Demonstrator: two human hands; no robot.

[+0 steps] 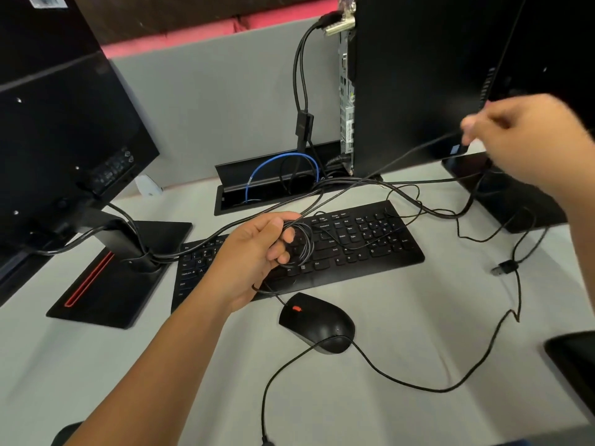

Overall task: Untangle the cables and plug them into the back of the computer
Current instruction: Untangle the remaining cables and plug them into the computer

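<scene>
My left hand point(257, 252) grips a coiled bunch of thin black cables point(302, 243) above the black keyboard point(354, 249). A taut black cable point(402, 157) runs from that bunch up to my right hand point(521, 136), which pinches it in front of the black computer tower point(418, 75). The tower's rear port panel point(347, 91) faces left, with two thick cables plugged in near its top. A loose USB plug point(503, 268) lies on the desk at the right. The black mouse point(317, 321) sits near me, its cable looping across the desk.
A monitor on a stand point(106, 252) fills the left side. A second monitor base point(502, 191) stands at the right. An open desk cable box point(277, 185) holds a blue cable. A grey partition rises behind. A dark object point(576, 365) lies at the right edge.
</scene>
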